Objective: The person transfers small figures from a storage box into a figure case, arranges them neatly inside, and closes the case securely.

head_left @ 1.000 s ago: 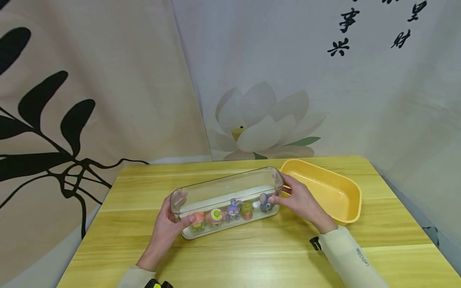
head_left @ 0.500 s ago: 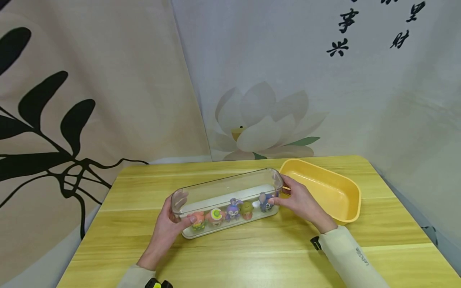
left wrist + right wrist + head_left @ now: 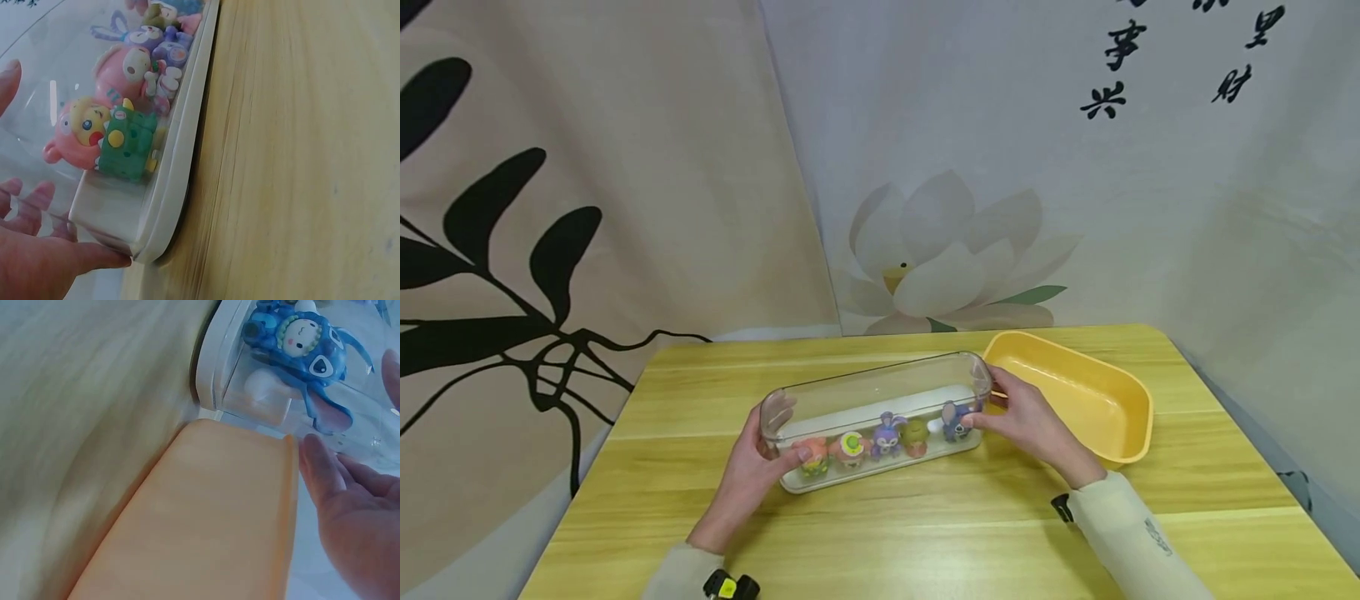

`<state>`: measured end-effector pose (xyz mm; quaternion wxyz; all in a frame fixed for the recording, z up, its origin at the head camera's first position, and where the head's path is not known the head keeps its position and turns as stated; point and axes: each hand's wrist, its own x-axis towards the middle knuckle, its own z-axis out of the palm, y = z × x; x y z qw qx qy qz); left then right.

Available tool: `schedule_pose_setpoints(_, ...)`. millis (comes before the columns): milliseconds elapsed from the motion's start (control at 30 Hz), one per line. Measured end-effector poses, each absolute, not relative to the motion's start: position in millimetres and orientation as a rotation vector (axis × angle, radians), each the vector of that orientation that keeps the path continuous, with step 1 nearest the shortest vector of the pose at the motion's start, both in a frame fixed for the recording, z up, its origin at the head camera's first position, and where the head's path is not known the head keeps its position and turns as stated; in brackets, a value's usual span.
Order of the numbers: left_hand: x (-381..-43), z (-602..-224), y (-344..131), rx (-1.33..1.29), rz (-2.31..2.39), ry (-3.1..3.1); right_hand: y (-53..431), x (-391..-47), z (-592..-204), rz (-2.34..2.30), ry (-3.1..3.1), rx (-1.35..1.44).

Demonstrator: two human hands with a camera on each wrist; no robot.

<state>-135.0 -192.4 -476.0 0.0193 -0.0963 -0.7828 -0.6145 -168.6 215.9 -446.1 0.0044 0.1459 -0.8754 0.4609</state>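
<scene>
A long display case with a clear cover (image 3: 880, 387) and a white base (image 3: 880, 473) lies slanted across the middle of the table. Several small toy figures stand in a row inside: one pink and green (image 3: 125, 140), a purple rabbit-eared one (image 3: 887, 435) and a blue big-eared one (image 3: 315, 353) among them. My left hand (image 3: 751, 468) grips the left end, thumb on the front wall and fingers behind. At the opposite end my right hand (image 3: 1028, 417) holds the cover likewise, thumb in front. Some fingertips of both hands are partly hidden.
A yellow plastic tray (image 3: 1078, 400) sits on the wooden table (image 3: 910, 542) just right of the case, close behind my right hand. A printed cloth backdrop (image 3: 715, 208) hangs behind the table's far edge.
The left end of the case and my left hand have shifted very slightly up and to the right. Both hands keep their hold; the tray has not moved.
</scene>
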Motion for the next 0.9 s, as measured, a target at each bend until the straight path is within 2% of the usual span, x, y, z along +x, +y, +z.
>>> schedule_pose_setpoints(367,-144,-475,-192,-0.331,-1.877,-2.476,218,-163,-450,1.372,-2.735,0.433)
schedule_pose_setpoints(667,-133,-472,-203,-0.439,-1.748,-2.575,228,-143,-446,1.115,-2.761,0.417)
schedule_pose_setpoints(900,-127,-465,-230,-0.586,-1.313,-2.537,257,-128,-438,0.877,-2.722,0.440)
